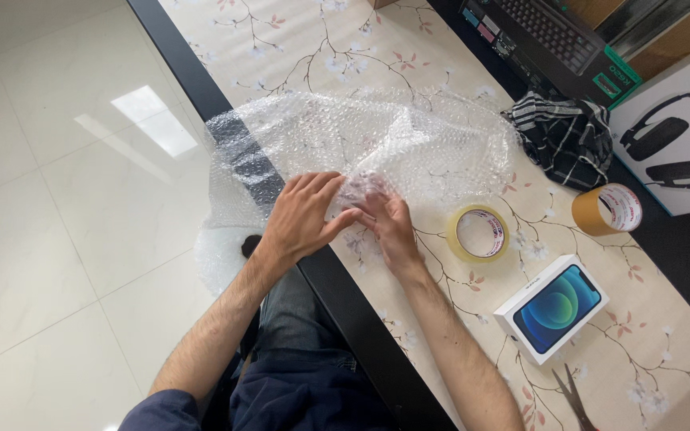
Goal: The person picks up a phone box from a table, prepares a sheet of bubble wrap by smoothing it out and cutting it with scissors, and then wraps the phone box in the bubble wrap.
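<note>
Your left hand [301, 215] and right hand [389, 223] press flat, fingers spread, on the bubble wrap [361, 144]—light, floppy, slippery; pinch its edges.

Clear, glossy plastic bubble wrap sheet [361, 148]; matt floral-printed table covering [648, 351]; smooth white cardboard phone box [551, 307]; glossy white floor tiles [49, 175].

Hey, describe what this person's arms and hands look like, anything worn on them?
Both forearms are bare, with dark hair. The left hand and right hand show no gloves, rings or watch. A dark navy sleeve is pushed up at the left arm's elbow; no sleeve shows on the right.
</note>
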